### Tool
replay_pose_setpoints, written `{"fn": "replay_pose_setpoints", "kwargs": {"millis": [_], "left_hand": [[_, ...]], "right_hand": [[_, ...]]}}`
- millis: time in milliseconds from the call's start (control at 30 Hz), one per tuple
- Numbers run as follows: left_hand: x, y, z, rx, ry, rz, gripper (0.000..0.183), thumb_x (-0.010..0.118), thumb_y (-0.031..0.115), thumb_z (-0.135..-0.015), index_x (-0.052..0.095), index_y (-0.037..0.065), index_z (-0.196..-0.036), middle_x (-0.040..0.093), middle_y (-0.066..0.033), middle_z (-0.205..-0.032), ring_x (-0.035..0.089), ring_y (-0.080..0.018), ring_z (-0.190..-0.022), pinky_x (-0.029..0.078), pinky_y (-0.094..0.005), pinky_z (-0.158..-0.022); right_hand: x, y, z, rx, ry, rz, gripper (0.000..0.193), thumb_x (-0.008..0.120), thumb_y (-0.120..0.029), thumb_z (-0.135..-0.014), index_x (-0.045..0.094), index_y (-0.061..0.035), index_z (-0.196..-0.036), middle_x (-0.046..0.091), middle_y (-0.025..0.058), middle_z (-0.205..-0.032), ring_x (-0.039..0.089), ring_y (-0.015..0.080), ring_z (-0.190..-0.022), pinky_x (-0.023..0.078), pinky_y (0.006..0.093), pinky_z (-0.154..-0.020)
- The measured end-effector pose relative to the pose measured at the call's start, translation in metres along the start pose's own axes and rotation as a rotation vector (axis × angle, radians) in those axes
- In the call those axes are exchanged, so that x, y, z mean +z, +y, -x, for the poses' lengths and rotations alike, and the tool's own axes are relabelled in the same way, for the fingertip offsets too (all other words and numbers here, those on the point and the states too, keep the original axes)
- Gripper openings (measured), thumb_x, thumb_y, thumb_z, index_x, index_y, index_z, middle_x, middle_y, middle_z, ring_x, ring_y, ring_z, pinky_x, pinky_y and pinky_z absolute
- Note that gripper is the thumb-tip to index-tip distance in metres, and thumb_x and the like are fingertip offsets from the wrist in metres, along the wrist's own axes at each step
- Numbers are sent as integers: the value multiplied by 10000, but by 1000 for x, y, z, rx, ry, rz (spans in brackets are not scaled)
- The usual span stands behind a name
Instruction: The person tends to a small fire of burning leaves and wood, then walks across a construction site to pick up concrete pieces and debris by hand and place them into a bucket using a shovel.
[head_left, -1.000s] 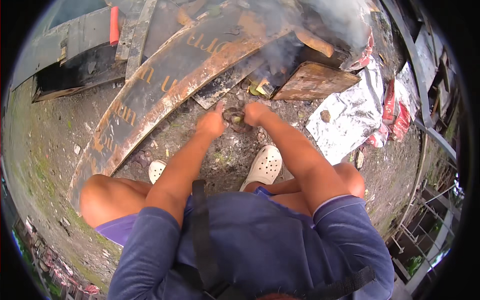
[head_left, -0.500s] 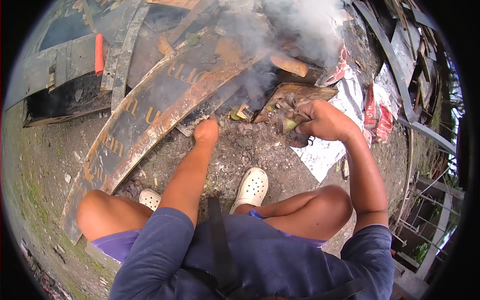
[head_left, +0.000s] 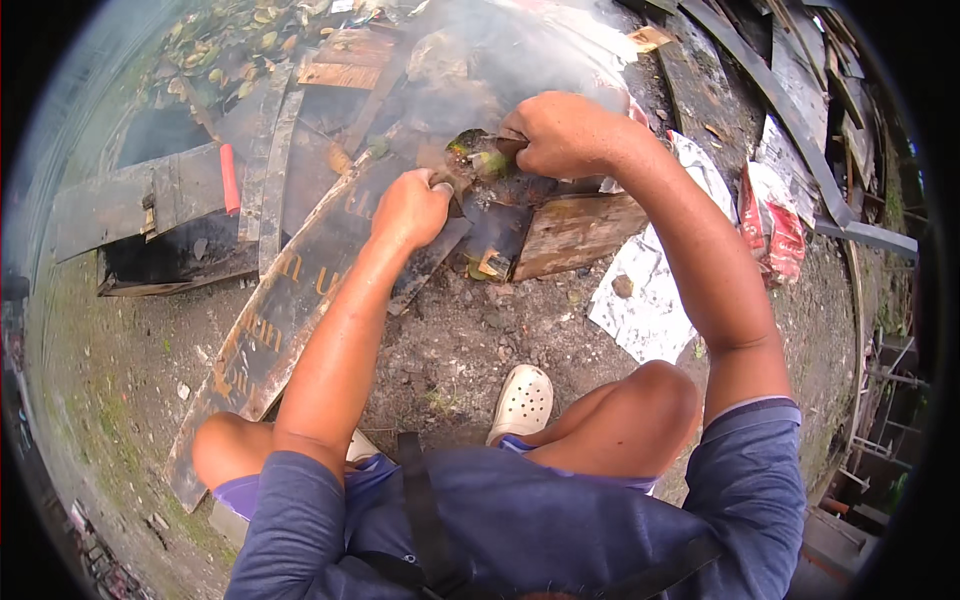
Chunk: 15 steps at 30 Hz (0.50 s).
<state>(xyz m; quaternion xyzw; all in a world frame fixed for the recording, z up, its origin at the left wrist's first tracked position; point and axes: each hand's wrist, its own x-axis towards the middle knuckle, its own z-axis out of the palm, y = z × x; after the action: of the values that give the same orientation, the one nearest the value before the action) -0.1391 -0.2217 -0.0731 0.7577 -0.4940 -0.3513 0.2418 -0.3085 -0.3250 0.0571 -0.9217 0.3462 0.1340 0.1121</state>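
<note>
My right hand [head_left: 565, 135] reaches over the smoking pile. Its fingers are closed on a dark brown dry leaf or flat scrap [head_left: 511, 145]; which of the two I cannot tell. To its left, my left hand [head_left: 413, 207] is closed at the edge of the pile, beside a dark flat piece; what its fingers grip is mostly hidden. Between the hands lie green and yellowish leaves [head_left: 487, 163] among dark debris. A weathered wooden board [head_left: 580, 235] leans at the pile's near right side. Beneath my left forearm runs a long dark board with tan lettering [head_left: 262, 335].
White smoke [head_left: 525, 50] drifts over the far side. A crumpled white sheet [head_left: 645, 300] and a red-and-white sack [head_left: 770, 225] lie at right. A red tube [head_left: 229, 178] rests on planks at left. Fallen leaves [head_left: 225, 65] cover the far left; long strips [head_left: 770, 90] stand far right.
Both hands have moved farther away, over the pile. My right hand has left the wooden board's right side and gone up and left; my left hand has risen from the ground.
</note>
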Motion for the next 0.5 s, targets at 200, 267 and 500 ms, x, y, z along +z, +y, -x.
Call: {"fn": "replay_pose_setpoints", "kwargs": {"millis": [200, 267, 500], "left_hand": [[12, 20, -110, 189, 183, -352, 713, 582, 337, -904, 309, 39, -1490, 594, -296, -1218, 636, -372, -1039, 507, -445, -872], [29, 13, -117, 243, 186, -362, 716, 577, 354, -921, 287, 47, -1500, 426, -302, -1434, 551, -369, -1220, 482, -487, -959], [37, 26, -79, 40, 574, -193, 535, 607, 369, -918, 453, 54, -1323, 602, -231, -1253, 608, -413, -1117, 498, -493, -903]], "right_hand": [[12, 50, -68, 149, 136, 284, 319, 656, -166, -752, 700, -30, -1037, 704, 205, -946, 673, 376, -907, 539, 472, -771], [22, 50, -71, 39, 376, 306, 252, 638, -161, -769, 721, -66, -988, 706, 183, -969, 680, 364, -909, 547, 465, -778], [50, 56, -13, -122, 613, 159, 204, 652, -193, -816, 727, -127, -993, 714, 111, -972, 684, 327, -914, 546, 428, -796]]}}
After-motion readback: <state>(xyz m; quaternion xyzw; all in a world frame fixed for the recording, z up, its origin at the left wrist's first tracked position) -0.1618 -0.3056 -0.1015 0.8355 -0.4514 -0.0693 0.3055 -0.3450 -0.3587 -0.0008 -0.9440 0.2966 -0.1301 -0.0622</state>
